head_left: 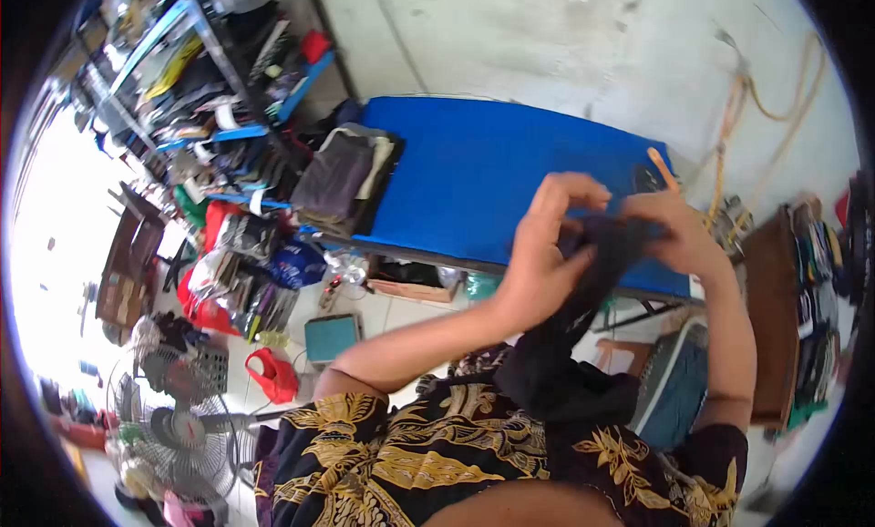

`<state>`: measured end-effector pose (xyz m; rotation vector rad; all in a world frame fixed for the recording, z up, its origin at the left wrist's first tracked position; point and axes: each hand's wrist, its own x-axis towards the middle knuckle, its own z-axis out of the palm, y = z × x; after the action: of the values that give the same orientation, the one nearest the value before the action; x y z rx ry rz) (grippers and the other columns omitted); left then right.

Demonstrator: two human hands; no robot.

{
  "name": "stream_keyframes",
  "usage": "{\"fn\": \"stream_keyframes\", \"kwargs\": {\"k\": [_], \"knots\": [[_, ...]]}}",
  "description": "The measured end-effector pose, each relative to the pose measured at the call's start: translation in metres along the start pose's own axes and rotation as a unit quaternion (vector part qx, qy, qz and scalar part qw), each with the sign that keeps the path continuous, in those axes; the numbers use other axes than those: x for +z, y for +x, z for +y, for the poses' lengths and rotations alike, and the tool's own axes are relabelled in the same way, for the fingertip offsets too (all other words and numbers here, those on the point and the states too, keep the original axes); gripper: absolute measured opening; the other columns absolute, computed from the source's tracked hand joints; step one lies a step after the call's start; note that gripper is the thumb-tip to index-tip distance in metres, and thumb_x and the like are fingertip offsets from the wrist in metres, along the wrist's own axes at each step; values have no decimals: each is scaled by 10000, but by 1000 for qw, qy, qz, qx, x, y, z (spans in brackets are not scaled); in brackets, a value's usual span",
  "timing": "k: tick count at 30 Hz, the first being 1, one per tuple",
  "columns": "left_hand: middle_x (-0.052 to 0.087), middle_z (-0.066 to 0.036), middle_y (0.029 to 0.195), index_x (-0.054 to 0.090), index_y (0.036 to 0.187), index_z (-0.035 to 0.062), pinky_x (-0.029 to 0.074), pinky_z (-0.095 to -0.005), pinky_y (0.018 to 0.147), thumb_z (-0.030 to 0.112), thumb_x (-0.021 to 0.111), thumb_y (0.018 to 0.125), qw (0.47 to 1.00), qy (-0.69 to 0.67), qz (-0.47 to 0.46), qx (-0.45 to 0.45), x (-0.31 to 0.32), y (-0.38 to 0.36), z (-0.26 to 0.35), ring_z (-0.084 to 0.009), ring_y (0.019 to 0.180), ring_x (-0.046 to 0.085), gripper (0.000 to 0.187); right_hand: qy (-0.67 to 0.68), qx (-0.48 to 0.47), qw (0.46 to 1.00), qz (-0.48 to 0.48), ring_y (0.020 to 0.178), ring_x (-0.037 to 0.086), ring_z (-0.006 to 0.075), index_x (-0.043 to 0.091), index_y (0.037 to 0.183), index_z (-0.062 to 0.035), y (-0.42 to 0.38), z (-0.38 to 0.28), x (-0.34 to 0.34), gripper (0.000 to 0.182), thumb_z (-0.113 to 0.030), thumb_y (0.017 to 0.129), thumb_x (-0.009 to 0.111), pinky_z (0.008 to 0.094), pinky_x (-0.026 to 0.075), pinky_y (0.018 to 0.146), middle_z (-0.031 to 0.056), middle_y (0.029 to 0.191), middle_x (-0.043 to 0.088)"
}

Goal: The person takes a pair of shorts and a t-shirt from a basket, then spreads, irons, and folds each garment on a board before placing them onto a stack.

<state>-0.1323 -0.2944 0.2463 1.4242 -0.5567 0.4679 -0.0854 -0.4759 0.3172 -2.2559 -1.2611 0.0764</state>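
Observation:
A black piece of clothing (583, 345) hangs from my raised hands in front of my chest, its lower part bunched near my lap. My left hand (538, 258) grips its upper left side, with the thumb against the cloth and the fingers curled. On the other side, my right hand (674, 231) is closed on the upper edge of the same cloth, slightly blurred. What kind of garment it is cannot be made out. Behind the hands lies a blue-covered table (474, 163). Partly hidden past my right hand is a dark object with an orange handle-like part (663, 169).
Folded clothes (342, 176) are stacked on the table's left end. A shelf rack (228, 131) packed with clothes stands at the left. A fan (187, 427) and a red bag (272, 377) are lower left. A brown cabinet (770, 317) stands right.

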Motion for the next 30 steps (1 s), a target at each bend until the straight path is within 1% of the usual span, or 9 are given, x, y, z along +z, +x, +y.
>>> {"fn": "stream_keyframes", "kwargs": {"k": [2, 4, 7, 11, 16, 20, 22, 29, 30], "knots": [[509, -87, 1026, 431, 1106, 36, 429, -285, 744, -31, 626, 635, 981, 6, -29, -191, 5, -25, -14, -161, 975, 486, 514, -48, -35, 997, 39, 724, 563, 260, 557, 831, 22, -4, 13, -2, 250, 111, 597, 550, 283, 420, 733, 126, 746, 576], [552, -93, 991, 493, 1031, 6, 433, -307, 750, -29, 602, 614, 958, -120, -123, -228, 13, -57, -59, -159, 924, 512, 433, 1, 35, 978, 205, 738, 567, 234, 550, 841, 20, -7, 22, -3, 286, 142, 587, 501, 267, 421, 717, 123, 760, 575], [606, -122, 903, 543, 947, -2, 442, -323, 738, -41, 559, 621, 908, -149, -181, -346, 0, -57, -72, -218, 838, 574, 329, -63, 47, 965, 249, 726, 570, 216, 542, 817, 24, -7, 9, -13, 256, 138, 593, 494, 260, 423, 700, 119, 741, 569], [592, -174, 819, 551, 910, 23, 451, -377, 683, -57, 527, 614, 936, 336, -18, -104, -75, -7, -45, -351, 778, 571, 307, -120, 108, 953, 256, 592, 525, 190, 525, 726, 31, -28, 5, -29, 143, 67, 605, 592, 262, 406, 574, 118, 632, 506], [573, -172, 741, 505, 843, 7, 438, -355, 642, -29, 531, 651, 910, 401, 56, -90, -113, 9, -1, -328, 728, 566, 197, -129, 186, 967, 116, 485, 451, 158, 489, 644, 22, -50, -12, -26, 134, 55, 566, 593, 266, 363, 501, 85, 526, 428], [549, -141, 690, 490, 827, -8, 418, -318, 621, 0, 546, 699, 953, 236, -55, -179, -121, -1, 26, -251, 696, 566, 139, -45, 165, 977, 125, 511, 456, 166, 480, 652, 36, -69, -5, -21, 128, 79, 545, 537, 268, 358, 514, 93, 552, 431], [466, 9, 632, 484, 798, -15, 361, -216, 545, 22, 506, 809, 936, 138, -121, -301, -120, -6, 42, -63, 647, 466, 44, -33, 168, 973, 156, 606, 494, 186, 496, 713, 48, -72, 1, -20, 165, 101, 557, 499, 259, 374, 575, 115, 639, 468], [431, 17, 640, 502, 839, 14, 327, -234, 549, 285, 634, 800, 908, -53, -250, -333, -111, -20, 46, -70, 642, 416, 305, 84, 187, 940, 274, 848, 524, 165, 544, 900, -6, -70, 24, 7, 371, 163, 630, 355, 216, 375, 753, 69, 871, 530], [434, 16, 656, 498, 832, 20, 326, -242, 550, 285, 652, 785, 922, -21, -291, -256, -107, -25, 48, -77, 649, 419, 310, 85, 184, 939, 277, 848, 524, 165, 544, 900, -6, -74, 22, 6, 371, 163, 630, 355, 216, 375, 753, 69, 871, 530]]}}
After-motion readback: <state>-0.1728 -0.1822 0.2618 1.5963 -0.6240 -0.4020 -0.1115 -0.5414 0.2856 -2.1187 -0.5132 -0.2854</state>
